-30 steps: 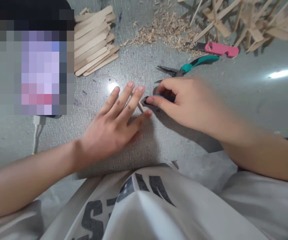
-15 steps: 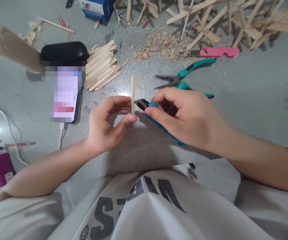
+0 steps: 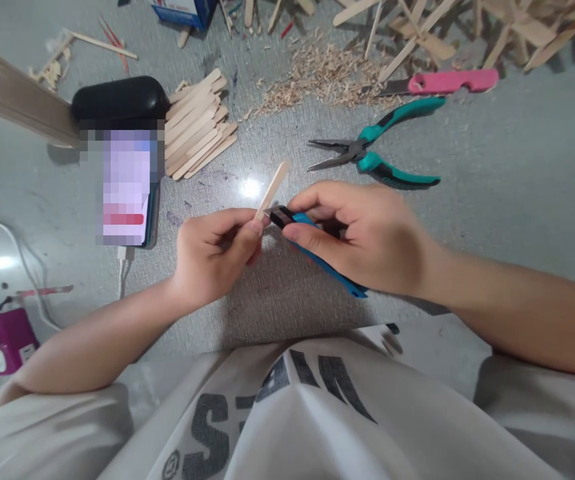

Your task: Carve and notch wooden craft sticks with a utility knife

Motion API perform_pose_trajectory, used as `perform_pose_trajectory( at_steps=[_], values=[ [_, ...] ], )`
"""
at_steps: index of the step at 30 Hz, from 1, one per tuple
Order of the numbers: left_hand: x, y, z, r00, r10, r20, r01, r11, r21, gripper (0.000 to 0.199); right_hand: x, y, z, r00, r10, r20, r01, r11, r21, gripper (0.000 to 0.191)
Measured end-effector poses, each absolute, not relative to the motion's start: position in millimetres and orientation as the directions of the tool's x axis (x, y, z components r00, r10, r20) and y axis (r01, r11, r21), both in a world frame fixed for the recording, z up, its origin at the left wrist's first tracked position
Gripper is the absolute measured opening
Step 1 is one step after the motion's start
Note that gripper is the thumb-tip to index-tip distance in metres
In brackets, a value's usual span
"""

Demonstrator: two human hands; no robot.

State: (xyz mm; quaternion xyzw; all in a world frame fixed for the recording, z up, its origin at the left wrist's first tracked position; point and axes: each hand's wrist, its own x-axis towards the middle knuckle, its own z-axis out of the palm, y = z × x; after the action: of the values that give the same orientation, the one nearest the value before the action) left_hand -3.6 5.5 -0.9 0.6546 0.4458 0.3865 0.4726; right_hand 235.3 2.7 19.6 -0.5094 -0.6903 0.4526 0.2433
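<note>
Between the thumb and fingers of my left hand (image 3: 220,250) is a wooden popsicle stick (image 3: 274,187), its rounded end leaning up and to the right. My right hand (image 3: 362,233) is closed around a blue utility knife (image 3: 324,261) with a black tip. The knife's short blade reaches the stick's edge just above my left thumb. Part of the knife's handle is hidden by my right fingers. Beyond my right hand lie teal-handled needle-nose pliers (image 3: 367,150) with their jaws apart.
A pile of popsicle sticks (image 3: 200,127) lies beside a phone (image 3: 126,187) on a cable and a black case (image 3: 120,100). Wood shavings (image 3: 317,77), a pink-handled knife (image 3: 454,81) and crossed sticks (image 3: 422,33) are at the back. A tall cup (image 3: 22,93) stands left.
The stick has turned from upright to leaning right, and my left fingers have closed more tightly around its lower part. The knife's tip remains beside it.
</note>
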Motion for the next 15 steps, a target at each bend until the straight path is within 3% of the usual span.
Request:
perform_pose_trajectory(
  at_steps=[9, 15],
  values=[
    [-2, 4, 0, 0.319, 0.946, -0.061, 0.053, 0.047, 0.998, 0.036, 235, 2, 8, -0.35, 0.922, -0.166, 0.293, -0.061, -0.954, 0.022],
    [-1, 5, 2, 0.326, 0.933, -0.152, 0.071, 0.136, 0.988, 0.043, 230, 8, 12, -0.42, 0.83, -0.367, 0.025, -0.393, -0.919, 0.034]
  ],
)
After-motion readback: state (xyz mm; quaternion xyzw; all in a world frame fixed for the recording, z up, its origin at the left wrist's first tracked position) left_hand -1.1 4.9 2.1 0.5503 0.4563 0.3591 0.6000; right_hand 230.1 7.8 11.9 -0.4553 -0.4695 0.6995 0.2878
